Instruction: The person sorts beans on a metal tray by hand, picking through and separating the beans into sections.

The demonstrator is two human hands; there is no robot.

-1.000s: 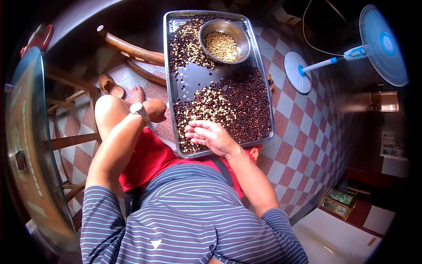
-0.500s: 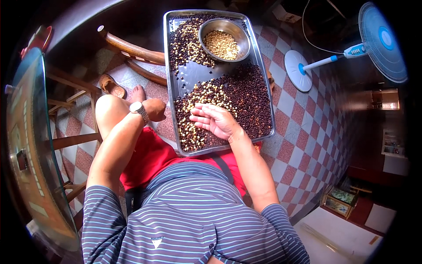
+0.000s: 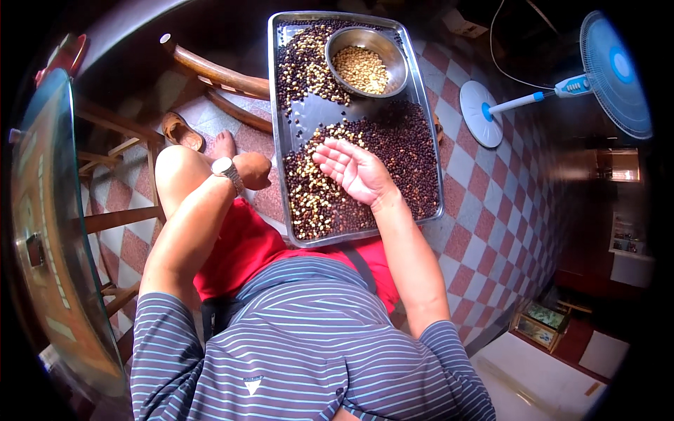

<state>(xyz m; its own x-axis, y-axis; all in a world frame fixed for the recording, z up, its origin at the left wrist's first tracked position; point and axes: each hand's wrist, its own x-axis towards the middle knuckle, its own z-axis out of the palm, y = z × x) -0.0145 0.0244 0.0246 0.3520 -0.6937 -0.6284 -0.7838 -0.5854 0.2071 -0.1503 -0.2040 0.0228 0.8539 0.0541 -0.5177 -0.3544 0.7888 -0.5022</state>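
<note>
A large rectangular metal tray (image 3: 309,111) rests at my lap and holds many dark, purplish-brown beans (image 3: 411,151) mixed with pale yellow ones (image 3: 307,193). Over the near part, my right hand (image 3: 354,172) is open, palm turned partly up, fingers stretched toward the left; nothing shows in it. In the tray's far right part stands a round metal bowl (image 3: 400,63) with pale beans (image 3: 359,69) inside. My left hand (image 3: 251,170), with a watch at the wrist, hangs over my raised left knee beside the tray's left edge; its fingers are mostly hidden.
A white and blue standing fan (image 3: 484,112) is on the checkered floor to the right. A curved wooden chair part (image 3: 217,72) lies close to the tray's left side. Further left are a glass-topped table (image 3: 63,231) and a brown sandal (image 3: 182,132).
My right hand has moved slightly away from me and to the right above the beans, its palm turning up more. My left hand stays over the knee. The whole view has shifted a little.
</note>
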